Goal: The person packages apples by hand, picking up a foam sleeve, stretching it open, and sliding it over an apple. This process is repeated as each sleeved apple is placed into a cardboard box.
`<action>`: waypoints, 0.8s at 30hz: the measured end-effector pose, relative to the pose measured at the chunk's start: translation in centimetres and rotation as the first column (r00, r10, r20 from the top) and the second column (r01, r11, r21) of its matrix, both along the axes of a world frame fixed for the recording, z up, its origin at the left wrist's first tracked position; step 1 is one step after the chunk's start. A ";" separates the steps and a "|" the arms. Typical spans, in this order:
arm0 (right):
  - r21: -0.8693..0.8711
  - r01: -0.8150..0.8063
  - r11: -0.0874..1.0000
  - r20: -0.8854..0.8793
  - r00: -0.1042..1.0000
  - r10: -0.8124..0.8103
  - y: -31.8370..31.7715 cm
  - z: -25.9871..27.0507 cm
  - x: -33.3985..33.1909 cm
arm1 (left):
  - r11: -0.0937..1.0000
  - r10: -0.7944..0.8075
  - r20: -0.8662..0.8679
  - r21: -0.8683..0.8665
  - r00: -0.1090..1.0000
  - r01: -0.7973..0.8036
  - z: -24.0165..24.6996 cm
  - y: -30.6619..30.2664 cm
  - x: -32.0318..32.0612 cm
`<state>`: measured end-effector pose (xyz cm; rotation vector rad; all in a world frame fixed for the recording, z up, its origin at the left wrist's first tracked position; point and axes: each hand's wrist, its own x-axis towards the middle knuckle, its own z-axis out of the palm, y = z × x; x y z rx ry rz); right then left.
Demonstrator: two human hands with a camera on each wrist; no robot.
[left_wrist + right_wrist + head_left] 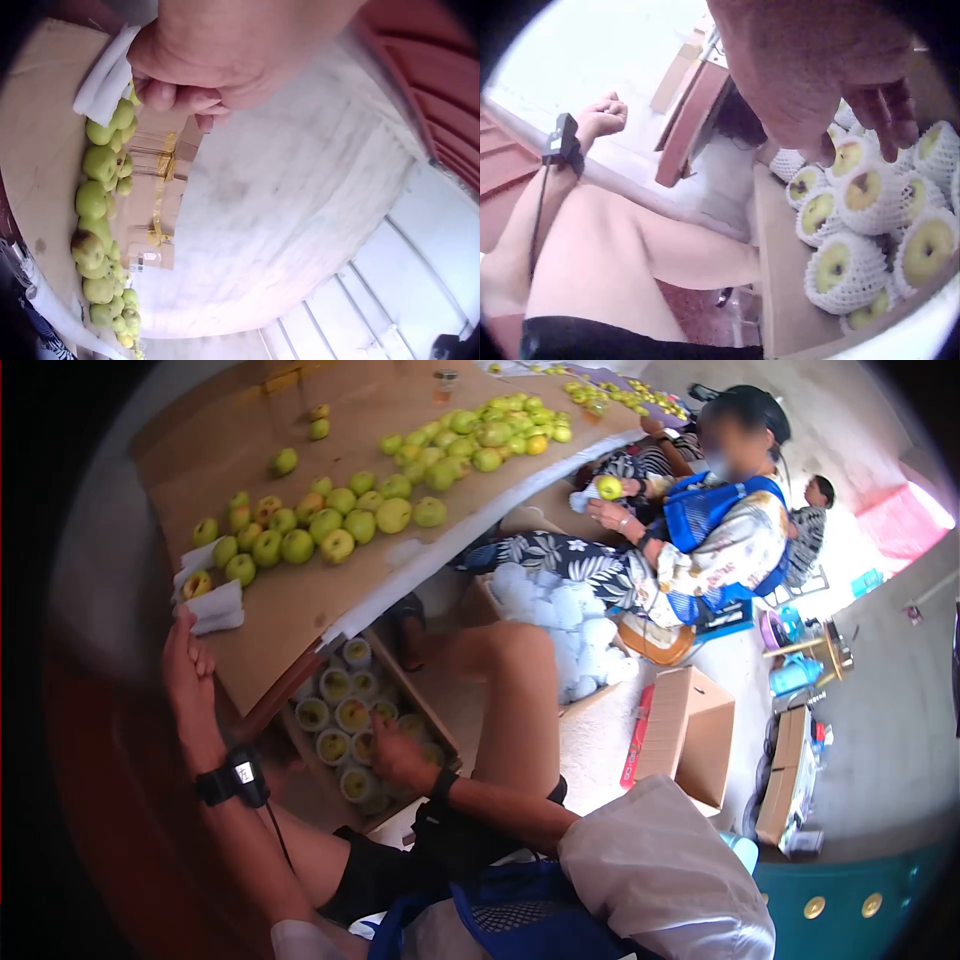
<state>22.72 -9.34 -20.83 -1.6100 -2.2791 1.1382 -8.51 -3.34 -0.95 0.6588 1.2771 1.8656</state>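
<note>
The left hand [190, 668] curls beside white wrapping [215, 610], any pinch unclear; the right hand [402, 758], fingers loosely spread, is over netted apples [846, 274].

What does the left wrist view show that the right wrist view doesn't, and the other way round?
Only the left wrist view shows the row of bare apples, the folded white material and the yellow-taped cardboard boxes.

Only the right wrist view shows the right hand, the apples in white foam nets, their open box and the person's bare leg.

Both show the left hand, close up in the first, farther away in the second.
</note>
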 end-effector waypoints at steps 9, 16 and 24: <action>0.129 0.294 0.947 -0.684 0.718 -0.130 -0.2 13.6 4.5 | 0.999 -0.007 0.148 0.041 0.989 0.001 0.6 2.2 1.6; 0.086 0.668 0.739 -0.995 0.093 0.032 -0.6 32.0 12.7 | 0.998 -0.013 0.187 0.066 0.982 0.001 1.2 2.3 2.6; 0.452 0.880 0.146 -0.762 0.295 0.576 -2.4 38.5 19.8 | 0.992 0.052 0.184 0.108 0.982 -0.073 1.6 0.9 0.9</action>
